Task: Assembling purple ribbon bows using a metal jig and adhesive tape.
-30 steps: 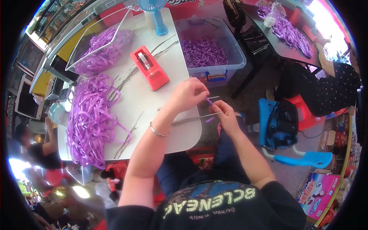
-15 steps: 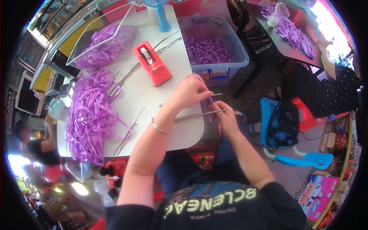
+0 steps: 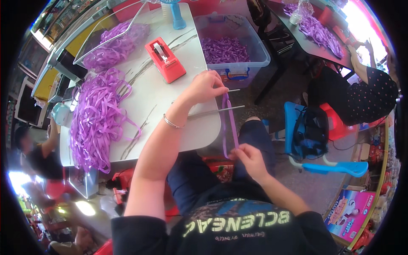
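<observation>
Two thin metal rods point(image 3: 199, 114) jut past the table's right edge. A narrow purple ribbon point(image 3: 232, 125) hangs in a long loop by the rod ends. My left hand point(image 3: 207, 88) is closed at the ribbon's top, by the farther rod, thumb and fingers pinched together. Lower down, above my right thigh, my right hand point(image 3: 251, 161) pinches the ribbon's bottom end and stretches it taut. A heap of loose purple ribbons point(image 3: 97, 121) lies on the table's left side, spilling over its front edge.
A red tape dispenser point(image 3: 165, 60) and a blue fan point(image 3: 178, 19) stand on the white table point(image 3: 146, 91). Behind its right edge, a clear bin point(image 3: 255, 55) holds purple pieces. A blue chair point(image 3: 292, 127) is at right; co-workers sit right and left.
My right hand has moved down toward my lap, drawing the ribbon out into a long loop. My left hand stays beside the rods. The view has shifted slightly.
</observation>
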A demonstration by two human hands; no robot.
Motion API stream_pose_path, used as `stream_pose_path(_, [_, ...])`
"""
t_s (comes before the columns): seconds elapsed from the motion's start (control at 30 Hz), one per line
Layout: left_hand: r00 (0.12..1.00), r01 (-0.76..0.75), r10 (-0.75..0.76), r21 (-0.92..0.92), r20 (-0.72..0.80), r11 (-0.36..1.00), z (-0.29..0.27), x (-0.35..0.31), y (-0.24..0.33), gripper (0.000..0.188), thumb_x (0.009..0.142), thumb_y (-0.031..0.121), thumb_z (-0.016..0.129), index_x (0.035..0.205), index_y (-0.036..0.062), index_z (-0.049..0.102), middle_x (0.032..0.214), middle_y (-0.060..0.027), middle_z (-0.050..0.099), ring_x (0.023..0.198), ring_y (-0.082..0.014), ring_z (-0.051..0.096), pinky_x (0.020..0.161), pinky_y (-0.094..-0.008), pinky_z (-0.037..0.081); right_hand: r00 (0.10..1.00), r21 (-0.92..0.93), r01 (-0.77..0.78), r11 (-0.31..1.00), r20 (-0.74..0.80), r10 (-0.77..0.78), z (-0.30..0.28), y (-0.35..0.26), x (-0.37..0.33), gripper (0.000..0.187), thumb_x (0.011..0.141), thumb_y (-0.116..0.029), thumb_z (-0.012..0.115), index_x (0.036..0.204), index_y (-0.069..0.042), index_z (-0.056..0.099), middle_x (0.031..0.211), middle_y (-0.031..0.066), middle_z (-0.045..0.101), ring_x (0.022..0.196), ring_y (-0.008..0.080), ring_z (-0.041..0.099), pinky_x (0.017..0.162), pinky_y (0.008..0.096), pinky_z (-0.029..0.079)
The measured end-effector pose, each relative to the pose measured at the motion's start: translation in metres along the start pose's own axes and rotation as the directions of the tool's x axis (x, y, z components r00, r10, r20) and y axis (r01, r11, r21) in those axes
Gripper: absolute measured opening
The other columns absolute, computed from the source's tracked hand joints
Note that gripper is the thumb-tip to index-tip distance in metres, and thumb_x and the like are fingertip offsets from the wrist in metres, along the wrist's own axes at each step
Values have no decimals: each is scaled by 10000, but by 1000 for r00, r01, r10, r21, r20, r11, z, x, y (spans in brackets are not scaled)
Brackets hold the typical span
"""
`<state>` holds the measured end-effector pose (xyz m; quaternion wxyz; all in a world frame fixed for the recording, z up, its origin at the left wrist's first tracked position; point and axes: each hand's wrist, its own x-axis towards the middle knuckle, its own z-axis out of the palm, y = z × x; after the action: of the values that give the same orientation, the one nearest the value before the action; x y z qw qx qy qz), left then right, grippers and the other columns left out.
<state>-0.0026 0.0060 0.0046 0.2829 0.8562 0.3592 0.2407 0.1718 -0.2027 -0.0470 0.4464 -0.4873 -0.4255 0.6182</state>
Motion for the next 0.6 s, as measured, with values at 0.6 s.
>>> stream_pose_path(0.6, [995,60,-53,-91,79,994,0,4,-4,195,787,178,619,774,-13,656,872,-71,554,771,-162,514,687,-287,410,949,-470,292,833,252,-191,-7,-13,-114,129,776,-88,631,891,-64,681,783,54,657,690,154,596,633,255,467])
